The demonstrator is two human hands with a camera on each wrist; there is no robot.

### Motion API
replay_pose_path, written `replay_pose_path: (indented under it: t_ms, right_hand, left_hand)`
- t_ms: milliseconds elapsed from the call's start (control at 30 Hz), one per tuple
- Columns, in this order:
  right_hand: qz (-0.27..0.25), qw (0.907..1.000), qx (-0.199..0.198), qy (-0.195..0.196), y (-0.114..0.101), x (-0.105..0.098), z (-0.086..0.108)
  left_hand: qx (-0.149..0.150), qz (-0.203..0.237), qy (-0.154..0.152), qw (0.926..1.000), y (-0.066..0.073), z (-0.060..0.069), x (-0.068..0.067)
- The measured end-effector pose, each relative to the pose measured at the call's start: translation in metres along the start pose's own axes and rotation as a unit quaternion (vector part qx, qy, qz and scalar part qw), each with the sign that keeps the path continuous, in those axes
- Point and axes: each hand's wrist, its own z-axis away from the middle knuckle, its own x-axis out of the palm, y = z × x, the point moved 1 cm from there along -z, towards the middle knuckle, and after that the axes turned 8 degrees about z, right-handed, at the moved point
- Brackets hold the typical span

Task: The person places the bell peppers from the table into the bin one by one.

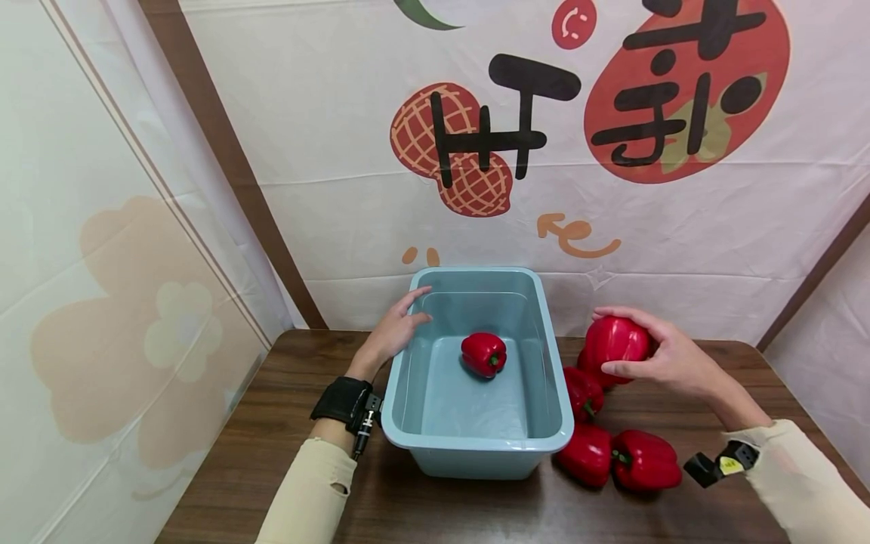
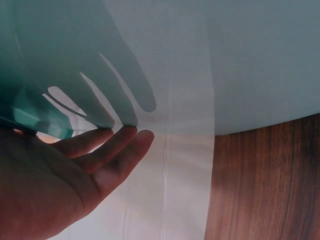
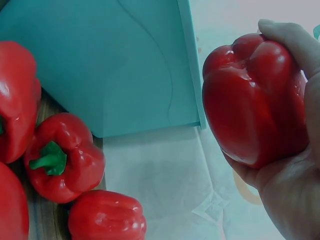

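A light blue plastic tub (image 1: pixel 478 444) stands on the wooden table with one red bell pepper (image 1: pixel 483 354) lying inside. The left hand (image 1: pixel 394 329) rests on its left rim, thumb and a finger over the edge; in the left wrist view the other fingers of this hand (image 2: pixel 95 170) touch the outer wall. To the right of the tub the right hand (image 1: pixel 673 358) grips a large red pepper (image 1: pixel 615 346), raised above others. In the right wrist view the held pepper (image 3: pixel 255 100) sits between the thumb and fingers of the right hand (image 3: pixel 295 185).
Several more red peppers lie right of the tub, among them one beside its wall (image 1: pixel 583 393) and two near the front (image 1: pixel 584 455) (image 1: pixel 646 460). Behind the wooden table (image 1: pixel 272 453) hangs a printed white cloth (image 1: pixel 340 189).
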Motion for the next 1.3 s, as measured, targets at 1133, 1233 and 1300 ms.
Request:
replay_pose_path:
  t_ms: [1133, 1233, 1300]
  right_hand:
    - [-0.009, 0.9996, -0.023, -0.012, -0.012, 0.005, -0.015]
    - [-0.010, 0.9995, -0.027, -0.014, -0.013, 0.006, -0.016]
    - [-0.010, 0.9994, -0.029, -0.016, -0.014, 0.007, -0.018]
  left_hand:
    - [-0.013, 0.002, -0.012, 0.9998, 0.038, 0.025, 0.004]
    - [-0.012, 0.006, -0.014, 0.9998, 0.038, 0.025, 0.004]
    - [-0.011, 0.006, -0.015, 0.9998, 0.037, 0.025, 0.003]
